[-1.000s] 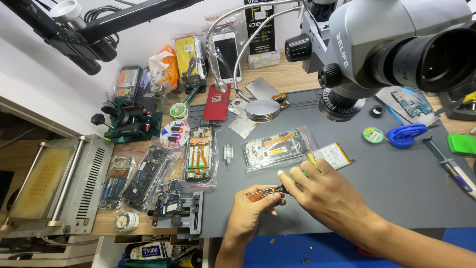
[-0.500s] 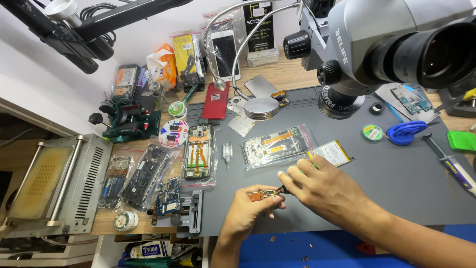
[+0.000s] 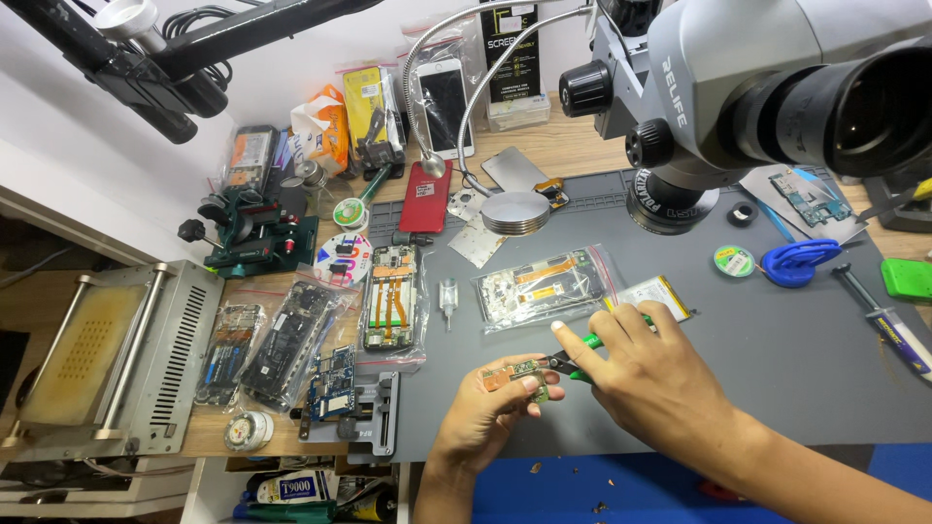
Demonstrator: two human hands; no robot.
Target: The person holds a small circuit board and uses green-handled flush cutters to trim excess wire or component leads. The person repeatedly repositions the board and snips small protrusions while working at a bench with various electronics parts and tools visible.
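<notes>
Both hands meet low on the grey mat [image 3: 777, 340]. Left hand [image 3: 485, 412] pinches a small board [image 3: 515, 374] between thumb and fingertips, holding it just above the mat. Right hand [image 3: 646, 374] is closed round green-handled cutters [image 3: 573, 364], whose dark tips touch the board's right end.

Seen closely, the board is a short strip, orange-tan at its left end, with a green and metallic patch at the middle; finer detail is too small to tell.

At 12 o'clock from the hands lies a clear bag [image 3: 544, 286] with a white phone frame and orange flex strips inside, and just at its 3 o'clock a flat battery [image 3: 660, 291]. At 10 o'clock a second bag [image 3: 393, 301] holds an opened phone with orange flexes; a small vial [image 3: 448, 296] stands between the two bags. Further toward 9 o'clock, on the wooden desk [image 3: 563, 146], two more bags [image 3: 267, 344] hold dark phone parts, and a blue circuit board sits in a holder [image 3: 349, 408] at the mat's left edge. A grey heating machine [image 3: 116, 359] fills the far 9 o'clock side.

Toward 1 o'clock the microscope [image 3: 757, 87] overhangs the mat. At 2 o'clock sit a solder reel [image 3: 734, 260] and a blue tape holder [image 3: 796, 262].

Open mat stretches from 3 to 4 o'clock of the hands. The mat's near edge runs just under the wrists, with a blue surface [image 3: 602, 485] below it.
</notes>
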